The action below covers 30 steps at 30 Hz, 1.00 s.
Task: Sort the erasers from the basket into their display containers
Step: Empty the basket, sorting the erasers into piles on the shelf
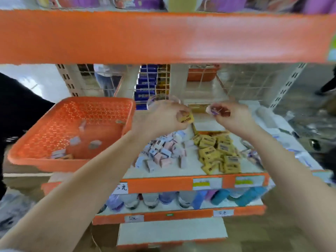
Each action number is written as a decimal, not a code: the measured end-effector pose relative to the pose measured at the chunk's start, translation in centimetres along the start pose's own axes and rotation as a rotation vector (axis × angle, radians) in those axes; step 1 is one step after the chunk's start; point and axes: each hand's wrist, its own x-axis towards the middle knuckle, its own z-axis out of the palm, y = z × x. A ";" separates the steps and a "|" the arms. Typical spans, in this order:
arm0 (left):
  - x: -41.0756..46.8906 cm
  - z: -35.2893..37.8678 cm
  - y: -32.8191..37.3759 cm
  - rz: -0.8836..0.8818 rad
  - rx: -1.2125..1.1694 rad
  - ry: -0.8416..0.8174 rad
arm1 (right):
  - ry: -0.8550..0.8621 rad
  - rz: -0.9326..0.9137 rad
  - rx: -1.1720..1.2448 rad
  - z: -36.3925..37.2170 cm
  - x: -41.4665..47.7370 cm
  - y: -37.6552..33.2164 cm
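Head view, left to right. Orange basket (72, 128) sits left of centre. A few loose erasers (94, 144) lie on its floor, mostly pale ones, so I'd call the sort late but not done.

Left grip (161, 119) is mid-frame, above the back of the display shelf (160, 184), fingers curled round a yellow eraser (185, 117). Below it on the shelf is the pastel pile (161, 151) (pink, blue, white). Just right of that is the yellow pile (216, 151). Any divider between them is too blurred to make out.

Right grip (234, 115) is right of centre, level with the left one, pinching a small purple-and-white eraser (213, 110). The hands are close but apart, and both are well above the piles.

Step in hand: carry-to-drop, both hands loaded.

Next move, my read:
- Yellow eraser is up and left of its pile, so the left hand needs to go right and down before letting go.
- Purple-and-white one probably belongs with the pastels, or with the purple lot (252, 157) at the right edge of the shelf. Can't tell which from this frame.
- If it's the pastels, the arms cross, so place one at a time.
- Release low. A drop from this height could bounce into the neighbouring pile.
- After that, go to the basket for the remainder.
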 end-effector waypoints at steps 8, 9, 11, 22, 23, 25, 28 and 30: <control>2.4 5.5 5.2 0.139 -0.047 -0.211 | 0.004 0.181 -0.125 -4.5 -5.3 9.3; 2.6 6.0 5.4 0.139 -0.037 -0.233 | 0.003 0.199 -0.138 -4.8 -6.1 10.0; 2.7 6.6 5.7 0.141 -0.010 -0.289 | 0.003 0.198 -0.199 -5.1 -7.4 11.1; 2.6 7.4 5.4 0.137 -0.073 -0.311 | 0.035 0.249 -0.281 -4.9 -7.6 10.9; 2.5 7.2 5.1 0.129 -0.085 -0.299 | 0.021 0.246 -0.275 -4.8 -7.2 10.4; 2.1 6.4 4.6 0.123 -0.108 -0.267 | 0.005 0.227 -0.263 -4.1 -6.4 9.1; 1.3 4.7 3.6 0.125 -0.080 -0.184 | -0.014 0.132 -0.228 -2.7 -4.8 6.2; 0.5 3.3 2.4 0.113 -0.071 -0.122 | -0.036 0.056 -0.218 -1.4 -3.7 3.8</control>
